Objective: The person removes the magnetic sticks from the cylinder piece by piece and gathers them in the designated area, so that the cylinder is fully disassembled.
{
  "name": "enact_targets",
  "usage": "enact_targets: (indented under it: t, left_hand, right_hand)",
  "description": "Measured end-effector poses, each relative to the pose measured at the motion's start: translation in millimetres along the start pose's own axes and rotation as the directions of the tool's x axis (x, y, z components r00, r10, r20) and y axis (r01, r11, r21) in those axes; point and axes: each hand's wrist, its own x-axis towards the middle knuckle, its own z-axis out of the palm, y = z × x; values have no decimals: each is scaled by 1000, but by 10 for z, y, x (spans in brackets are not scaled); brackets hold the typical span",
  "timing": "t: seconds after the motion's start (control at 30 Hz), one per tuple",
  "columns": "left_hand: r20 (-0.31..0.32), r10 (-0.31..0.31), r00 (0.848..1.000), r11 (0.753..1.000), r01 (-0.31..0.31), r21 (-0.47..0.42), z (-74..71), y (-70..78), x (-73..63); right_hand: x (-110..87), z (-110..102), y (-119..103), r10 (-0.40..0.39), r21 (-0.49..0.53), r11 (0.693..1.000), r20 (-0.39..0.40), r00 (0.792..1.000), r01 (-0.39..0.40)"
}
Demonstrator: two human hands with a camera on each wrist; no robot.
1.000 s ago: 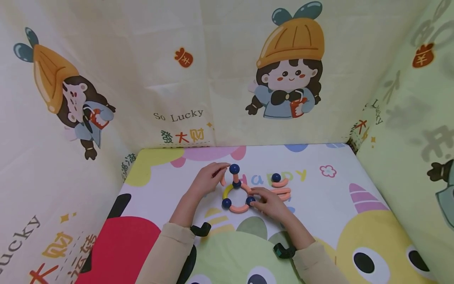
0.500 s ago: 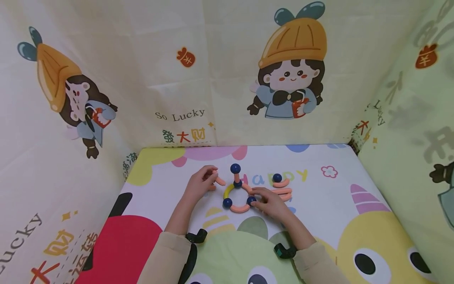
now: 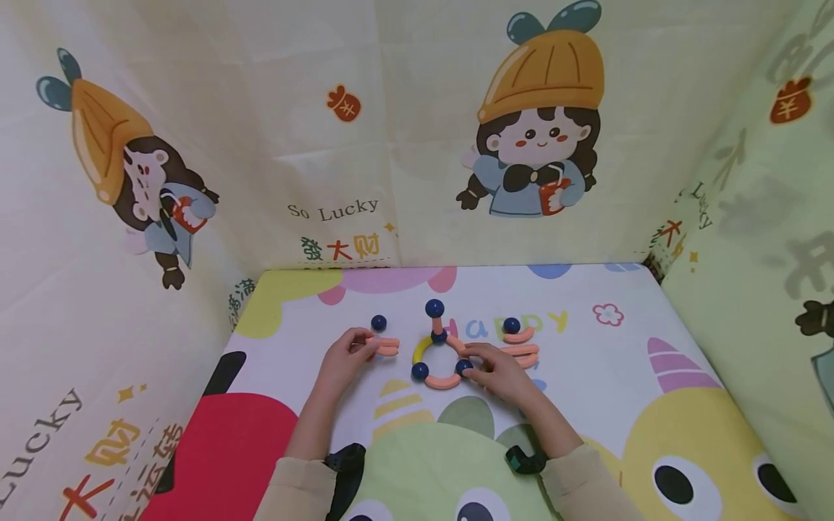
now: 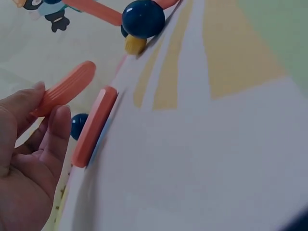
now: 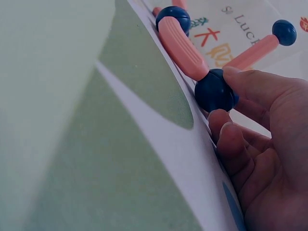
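Note:
In the head view, a ring of curved pink rods point(image 3: 443, 382) and one yellow rod point(image 3: 419, 352), joined by dark blue balls, lies on the table. From its far ball rises a pink rod point(image 3: 436, 325) topped by a blue ball point(image 3: 434, 308). My left hand point(image 3: 340, 362), left of the ring, pinches a slightly curved pink rod point(image 4: 70, 90) between thumb and fingers. Another pink rod point(image 4: 95, 127) lies close by on the table, with a loose blue ball point(image 3: 378, 323) behind it. My right hand point(image 3: 495, 370) pinches the ring's right blue ball point(image 5: 214, 91).
Right of the ring, several loose pink rods point(image 3: 520, 350) lie near another blue ball point(image 3: 511, 325). A printed cloth point(image 3: 586, 420) covers the table. Patterned fabric walls point(image 3: 417, 181) stand behind it and at both sides.
My left hand has moved away from the upright rod, left and nearer to me, carrying a pink rod beside the loose one. The blue ball behind has come into sight. My right hand stays in place.

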Motion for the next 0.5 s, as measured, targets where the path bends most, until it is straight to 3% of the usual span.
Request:
enact_targets:
  t: [0.27,0.5]
  left_hand:
    - [12,-92,996,996,92,-3,-6,-63,-32]
    - [14,-118,993,993,118,29,38,-107,-39]
  right_hand:
    - [-4,-5,15,-13,2,1000,7,1000,13]
    - [-4,-2,-5,-2,3,1000,0,1000,2]
